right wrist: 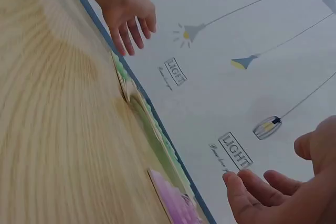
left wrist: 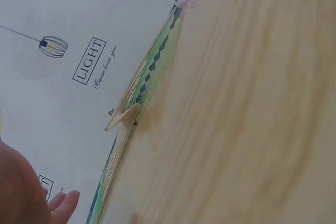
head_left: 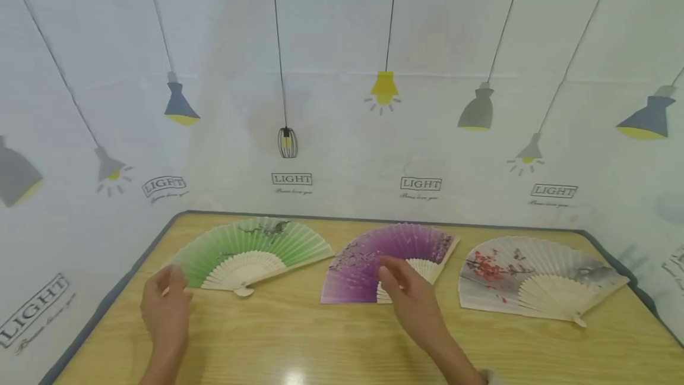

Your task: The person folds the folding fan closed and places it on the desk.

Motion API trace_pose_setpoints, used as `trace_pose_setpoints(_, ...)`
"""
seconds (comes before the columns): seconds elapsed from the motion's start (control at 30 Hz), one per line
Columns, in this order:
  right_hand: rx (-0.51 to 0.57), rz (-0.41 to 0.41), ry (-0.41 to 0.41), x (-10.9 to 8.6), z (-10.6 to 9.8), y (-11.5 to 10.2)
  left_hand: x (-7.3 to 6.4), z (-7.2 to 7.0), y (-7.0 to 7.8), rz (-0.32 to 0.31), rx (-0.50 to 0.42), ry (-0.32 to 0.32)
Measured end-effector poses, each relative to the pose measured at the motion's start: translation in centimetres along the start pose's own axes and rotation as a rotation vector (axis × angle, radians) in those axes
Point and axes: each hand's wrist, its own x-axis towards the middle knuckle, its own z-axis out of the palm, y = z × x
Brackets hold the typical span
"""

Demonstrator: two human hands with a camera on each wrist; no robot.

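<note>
Three spread folding fans lie in a row on the wooden table. The green fan is at the left, the purple fan in the middle, and the pale grey fan with red blossoms at the right. My left hand hovers by the green fan's left end, fingers loosely bent and holding nothing. My right hand is raised in front of the purple fan, hiding part of its ribs. Its fingers are relaxed with nothing between them, as the right wrist view also shows at the fingers.
The wooden table has a dark edge strip. Behind and beside it stands a pale wall covering printed with hanging lamps and the word LIGHT. A light sleeve cuff shows at the right wrist.
</note>
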Motion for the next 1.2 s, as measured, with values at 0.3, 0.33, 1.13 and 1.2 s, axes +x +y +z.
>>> trace_pose_setpoints(0.3, 0.651, 0.348, -0.175, 0.5, 7.1, -0.7, -0.5, 1.0, -2.0, -0.139, -0.395, 0.115)
trace_pose_setpoints(0.33, 0.687, 0.370, -0.180, 0.4, 7.6, -0.6, -0.6, 1.0, -2.2, -0.159, -0.396, 0.121)
trace_pose_setpoints(1.13, 0.926, 0.670, 0.049, 2.4, 15.5, 0.0, 0.6, -1.0, -2.8, -0.461, -0.724, 0.144)
trace_pose_setpoints(1.2, 0.908, 0.678, 0.066, 2.7, 16.0, 0.2, 1.1, -1.5, -2.7, -0.525, -0.766, 0.117)
